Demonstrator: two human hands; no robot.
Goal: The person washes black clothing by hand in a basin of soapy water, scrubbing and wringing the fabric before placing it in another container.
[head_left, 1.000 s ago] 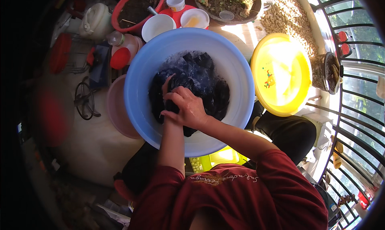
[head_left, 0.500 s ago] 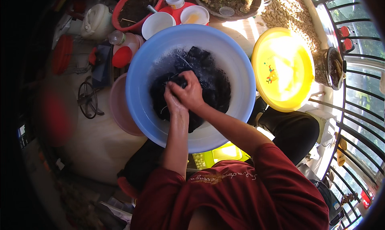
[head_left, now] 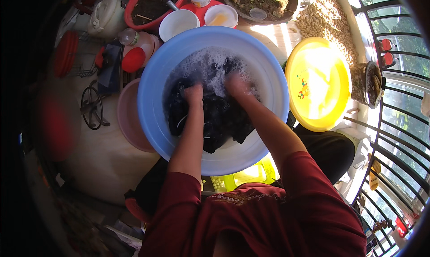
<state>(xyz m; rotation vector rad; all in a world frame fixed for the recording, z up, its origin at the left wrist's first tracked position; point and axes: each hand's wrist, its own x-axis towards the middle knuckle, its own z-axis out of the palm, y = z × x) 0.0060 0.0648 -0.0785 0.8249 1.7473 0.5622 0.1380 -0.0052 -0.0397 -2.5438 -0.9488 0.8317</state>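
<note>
Left hand and right hand, clasped together moments ago, now apart, each down in dark cloth at separate spots; work seemingly shifted from squeezing to pressing or spreading. Ends hidden, cannot tell whether either grip closed. Cloth limp, wet, crumpled inside smooth round blue basin; frothy white suds beyond

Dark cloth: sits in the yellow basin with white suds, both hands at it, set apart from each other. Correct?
Wrong basin: the dark cloth sits in the blue basin, as the head view shows; the yellow basin stands to its right. The rest holds: white suds, with the left hand and right hand at the cloth, apart.
</note>
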